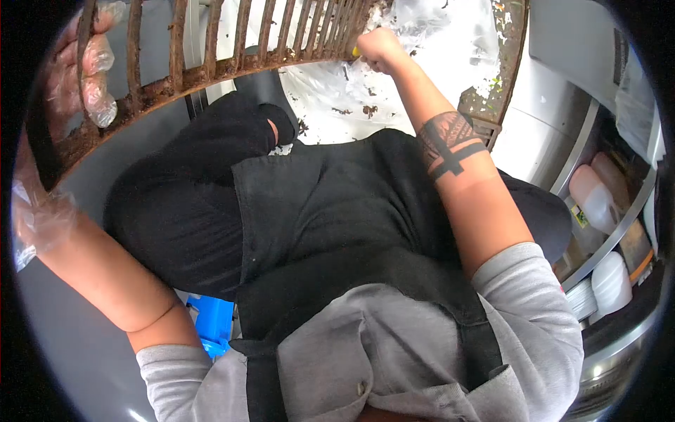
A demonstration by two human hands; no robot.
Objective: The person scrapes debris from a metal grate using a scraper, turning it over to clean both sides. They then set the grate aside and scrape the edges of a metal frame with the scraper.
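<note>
On rusty brown barred metal grate: clear-plastic-gloved left hand, fingers clamped.
Small yellow object: right hand, fingers closed around it.

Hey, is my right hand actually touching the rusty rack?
Cannot tell. In the head view, the right hand is closed beside the edge of the rusty rack, but the fist hides whether fingers meet metal.

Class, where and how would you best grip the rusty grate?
The grate is probably best held by its near edge bar, approached from the black apron's side: it links the slats, and the gaps beyond let fingers curl round.
</note>
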